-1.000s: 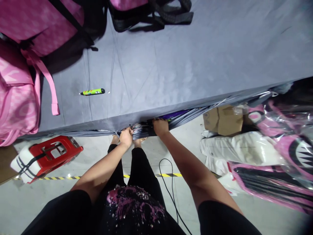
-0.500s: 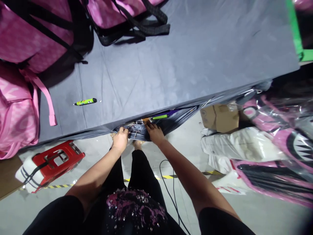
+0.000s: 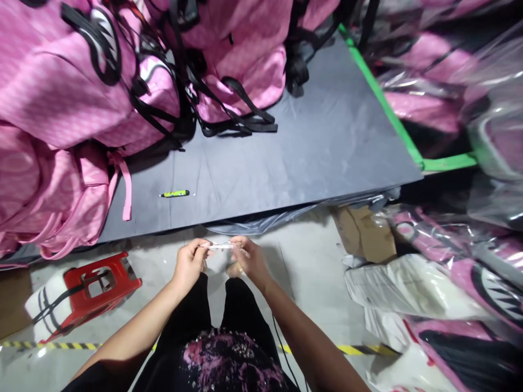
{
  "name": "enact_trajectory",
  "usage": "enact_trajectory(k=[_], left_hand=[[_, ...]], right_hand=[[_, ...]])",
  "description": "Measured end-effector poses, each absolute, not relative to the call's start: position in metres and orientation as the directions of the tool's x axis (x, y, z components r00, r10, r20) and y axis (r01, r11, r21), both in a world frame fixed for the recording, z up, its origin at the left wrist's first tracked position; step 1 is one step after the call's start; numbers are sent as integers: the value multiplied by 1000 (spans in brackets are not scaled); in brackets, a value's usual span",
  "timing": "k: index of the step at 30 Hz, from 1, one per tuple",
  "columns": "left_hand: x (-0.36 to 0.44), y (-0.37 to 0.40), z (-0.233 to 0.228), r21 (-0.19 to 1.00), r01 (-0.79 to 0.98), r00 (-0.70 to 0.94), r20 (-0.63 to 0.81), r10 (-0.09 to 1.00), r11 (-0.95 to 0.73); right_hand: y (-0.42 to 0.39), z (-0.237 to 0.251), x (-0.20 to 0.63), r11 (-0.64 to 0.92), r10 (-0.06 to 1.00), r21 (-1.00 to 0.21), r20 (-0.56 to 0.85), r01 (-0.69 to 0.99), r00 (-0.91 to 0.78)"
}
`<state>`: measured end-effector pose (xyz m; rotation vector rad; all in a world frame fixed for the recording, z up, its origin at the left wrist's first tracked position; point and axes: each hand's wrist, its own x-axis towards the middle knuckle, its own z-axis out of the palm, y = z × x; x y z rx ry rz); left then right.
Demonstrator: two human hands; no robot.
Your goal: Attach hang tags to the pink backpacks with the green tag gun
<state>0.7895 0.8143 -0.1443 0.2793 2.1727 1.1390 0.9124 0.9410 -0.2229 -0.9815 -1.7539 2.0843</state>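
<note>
A thin white strip (image 3: 221,246) stretches between my two hands, just in front of the table's near edge. My left hand (image 3: 190,265) pinches one end of it. Its other end is in the fingers of my right hand (image 3: 251,262), which has a ring on one finger. What the strip is exactly I cannot make out. Just beyond my hands, a grey cloth fold (image 3: 261,222) hangs from the edge of the grey-covered table (image 3: 294,163). On the tabletop lies a green pen-like tool (image 3: 175,194) with dark ends.
Pink backpacks (image 3: 241,60) with black straps crowd the table's left and back. Green tape (image 3: 379,100) runs along its right side. On the floor are a red stool (image 3: 102,291) at left, an open cardboard box (image 3: 365,234) and plastic-wrapped bags (image 3: 417,283) at right.
My hands have come out of the hanging cloth fold and now hold a thin white strip between them. The view has shifted, showing more backpacks. The green pen-like tool still lies on the table.
</note>
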Motion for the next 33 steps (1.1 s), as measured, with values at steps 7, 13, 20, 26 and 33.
enact_trajectory(k=[7,13,20,26,33], left_hand=[[789,799,-123,896,-185,-785,-382,488,403],[775,759,-98,945,-70,-851,-223,475,318],[746,626,-50,972,26,-924,-66,378,232],[721,436,-16,801,427,-898,319,303,421],[683,284,6,954,162,-987,160,28,251]], right_hand=[[923,-162,882,-92,767,-980,-184,178,-615],[872,-129,878,-185,666,-978,-198,97,-719],[762,-93,823,69,614,-998,46,-5,-788],[610,-41,748,551,196,-797,410,-246,-891],[469,-11,678,443,-357,-277,818,-852,-451]])
